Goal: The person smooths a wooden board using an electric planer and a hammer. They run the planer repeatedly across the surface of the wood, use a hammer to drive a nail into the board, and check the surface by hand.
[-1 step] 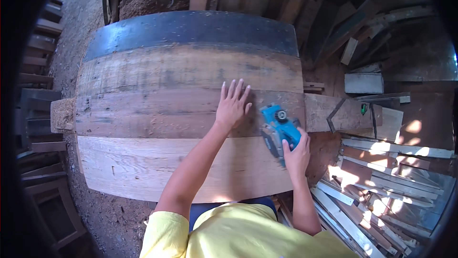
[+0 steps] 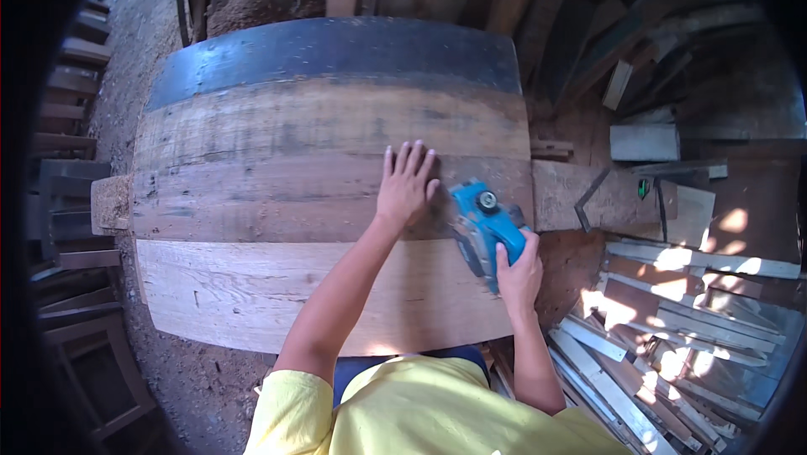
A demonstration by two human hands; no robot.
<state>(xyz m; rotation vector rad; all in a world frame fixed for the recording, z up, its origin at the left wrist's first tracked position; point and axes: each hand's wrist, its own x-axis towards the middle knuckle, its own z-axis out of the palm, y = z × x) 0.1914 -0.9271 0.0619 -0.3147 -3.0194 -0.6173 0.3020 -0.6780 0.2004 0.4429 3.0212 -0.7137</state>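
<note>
A wide panel of joined wooden boards (image 2: 252,190) lies in front of me, its far board dark and its near one pale. My left hand (image 2: 404,187) rests flat on the brown middle board with fingers stretched out. To the right of it, my right hand (image 2: 519,270) is wrapped round the rear handle of a blue electric hand planer (image 2: 487,224). The planer sits at a slant on the panel's right part, across the seam between the brown and pale boards. Its underside is hidden, and its lower edge is slightly blurred.
A plank (image 2: 559,194) sticks out beyond the panel's right edge, with a dark angled piece (image 2: 588,200) and a small green-and-black object (image 2: 644,189) on it. Wood strips (image 2: 672,320) lie piled at the lower right. Wooden frames (image 2: 97,371) stand at the left. Sawdust (image 2: 252,5) is heaped behind the panel.
The planer has shifted slightly to the left and away from me, with my right hand still on it. My left hand has hardly moved.
</note>
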